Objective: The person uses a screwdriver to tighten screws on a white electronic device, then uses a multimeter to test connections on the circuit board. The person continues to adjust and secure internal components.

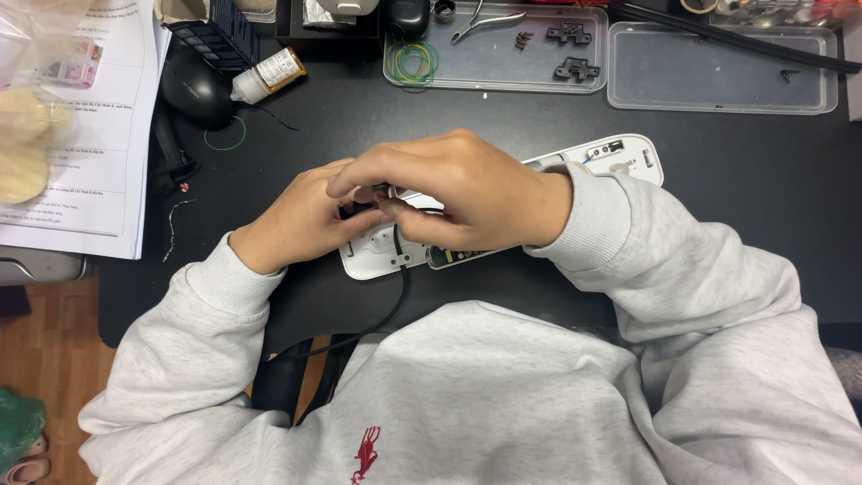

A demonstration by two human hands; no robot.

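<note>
A white opened power strip casing (620, 157) lies across the black table, its inner parts showing at the right end. A black cable (388, 310) runs from its left end down toward my body. My left hand (296, 220) and my right hand (467, 193) meet over the left part of the casing. Both pinch a small dark piece where the cable enters, with fingers curled tight around it. The hands hide most of the casing's middle.
Two clear plastic trays (718, 85) at the back hold pliers (489, 20), small black parts, and green and yellow rubber bands (413, 63). A black mouse (193, 85), a small glue bottle (268, 76), printed papers (90, 135) and a bent wire (173, 224) lie left.
</note>
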